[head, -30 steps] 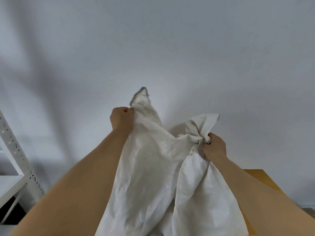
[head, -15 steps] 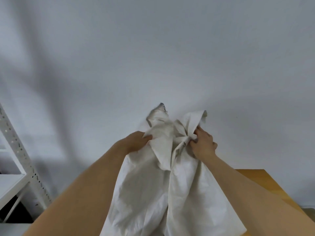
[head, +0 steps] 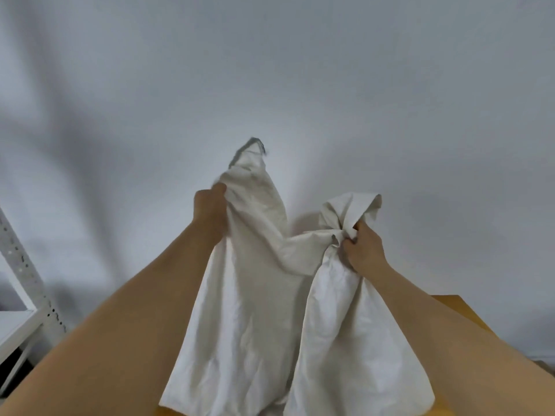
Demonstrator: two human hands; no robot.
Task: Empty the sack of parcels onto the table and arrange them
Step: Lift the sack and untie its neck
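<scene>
A white cloth sack (head: 264, 310) hangs in front of me, held up high against the wall. My left hand (head: 210, 208) grips one upper corner of the sack, and that corner's tip sticks up above the fist. My right hand (head: 365, 250) grips the other bunched corner, lower and to the right. The cloth between the two hands is pulled fairly taut. The sack hangs limp and crumpled down past the lower frame edge. No parcels show in view. A yellow-brown table (head: 459, 310) shows behind my right forearm.
A white metal shelf rack (head: 21, 298) with a perforated upright stands at the lower left. A plain white wall (head: 300, 70) fills the background. The table's far right corner lies close to the wall.
My hands had come close together half a second ago with the sack corners bunched; now they have spread apart again, the left hand higher, stretching the sack's top edge.
</scene>
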